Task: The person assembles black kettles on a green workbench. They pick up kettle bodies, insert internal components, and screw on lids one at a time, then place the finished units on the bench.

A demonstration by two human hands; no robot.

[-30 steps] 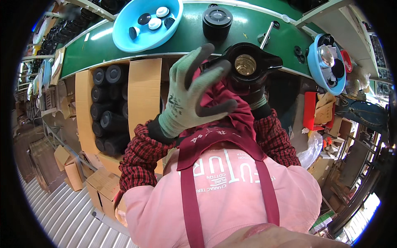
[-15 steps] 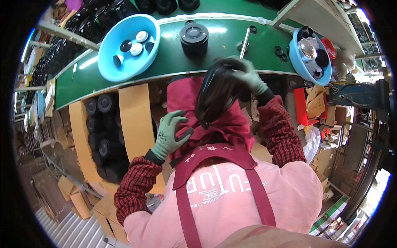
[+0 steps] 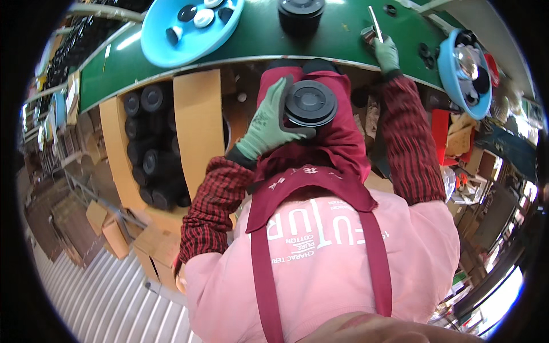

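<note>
At frame centre, the gloved left hand (image 3: 273, 117) curves, thumb and fingers apart, around a black flask (image 3: 311, 103), ringed end up, probably steadying it over the maroon apron (image 3: 343, 143). Upper right, the right hand (image 3: 387, 52) meets a silver-handled tool (image 3: 375, 24), grip unclear; earlier it held the flask tilted.

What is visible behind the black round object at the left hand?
Behind the black round object, the maroon apron shows. The left hand curves around the object's left side. What lies directly beneath the object is covered and cannot be seen.
</note>
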